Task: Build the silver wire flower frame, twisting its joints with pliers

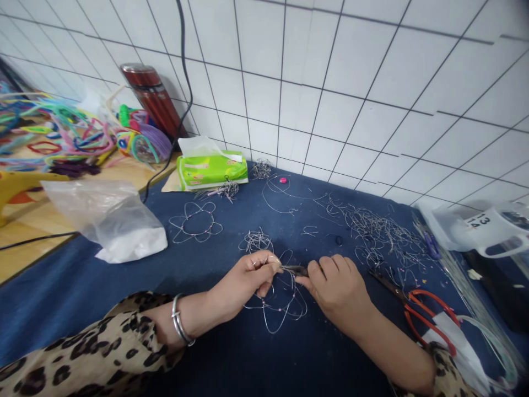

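Note:
Between my hands is a flower-shaped wire frame (278, 324) with looped petals and small pink beads. My left hand (248, 281) pinches its upper edge between thumb and fingers. My right hand (339, 292) is wrapped around a pair of pliers (298, 269), whose dark jaws reach the wire at my left fingertips. The exact grip of the jaws on the wire is too small to make out. A similar wire flower (196, 223) lies flat on the blue cloth, farther back to the left. Just behind my left hand sits a small tangle of wire (257, 241).
Orange-handled scissors (430, 317) and a heap of wire scraps (384, 234) lie on the right. At the left are a plastic bag (132, 226), a green tissue pack (212, 171), a red thermos (152, 99) and colourful pipe cleaners (78, 129). A tiled wall (314, 82) stands behind.

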Motion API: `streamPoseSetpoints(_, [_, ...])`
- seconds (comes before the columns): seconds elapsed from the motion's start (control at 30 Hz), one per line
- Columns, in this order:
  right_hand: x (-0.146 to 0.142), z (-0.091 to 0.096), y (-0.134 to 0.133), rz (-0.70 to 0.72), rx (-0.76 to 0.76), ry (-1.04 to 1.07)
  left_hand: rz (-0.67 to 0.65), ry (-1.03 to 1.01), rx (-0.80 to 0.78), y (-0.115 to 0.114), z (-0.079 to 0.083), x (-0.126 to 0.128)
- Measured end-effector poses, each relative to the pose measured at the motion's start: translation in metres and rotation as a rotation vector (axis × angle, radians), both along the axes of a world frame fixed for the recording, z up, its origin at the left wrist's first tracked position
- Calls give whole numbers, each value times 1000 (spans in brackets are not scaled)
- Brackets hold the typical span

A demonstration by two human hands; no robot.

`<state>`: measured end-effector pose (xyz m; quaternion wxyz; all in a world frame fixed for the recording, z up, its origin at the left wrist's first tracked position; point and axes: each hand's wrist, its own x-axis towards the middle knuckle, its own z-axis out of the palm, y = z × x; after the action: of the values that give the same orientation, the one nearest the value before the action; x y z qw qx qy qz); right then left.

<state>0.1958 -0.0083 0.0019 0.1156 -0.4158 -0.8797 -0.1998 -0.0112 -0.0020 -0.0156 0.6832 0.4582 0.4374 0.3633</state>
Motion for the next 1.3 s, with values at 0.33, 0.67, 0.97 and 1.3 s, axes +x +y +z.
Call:
streamPoseSetpoints(0.33, [1,1,1,8,-53,39,-18,-2,3,0,-1,-2])
streamPoseSetpoints(0.67, [1,2,5,-4,-166,150,-5,-46,4,0,2,-1])
streamPoseSetpoints(0.97, [2,-2,8,0,-345,306,-57,-48,22,1,0,-2])
streamPoseSetpoints(1.3, [3,3,10,-9,-636,356,-91,-49,-5,0,0,-2])
